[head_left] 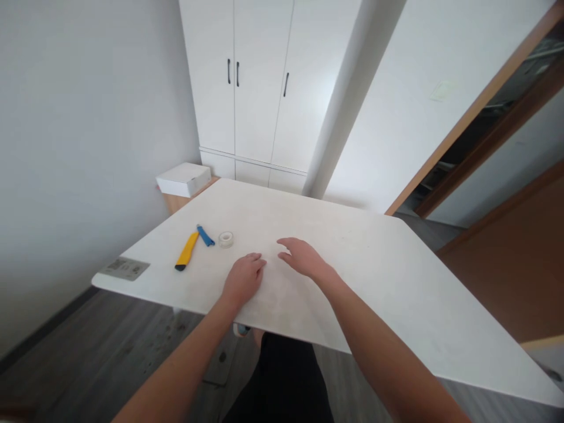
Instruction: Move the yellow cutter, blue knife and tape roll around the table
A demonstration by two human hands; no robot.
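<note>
My left hand (244, 277) rests palm down on the white table (396, 282), its fingers loosely curled and holding nothing. Just to its right, my right hand (302, 257) lies flat with fingers stretched out, also holding nothing. To the left of both hands lie a yellow utility knife (187, 251), a small blue tool (205, 236) touching its far tip, and a clear roll of tape (226, 239). The tape roll is the nearest item to my left hand, a short gap away.
A grey label (125, 268) sits on the table's near left corner. A white box (184, 178) rests on a wooden stand behind the table. White cupboards (259, 82) fill the back wall; a wooden door frame (476, 111) stands at right.
</note>
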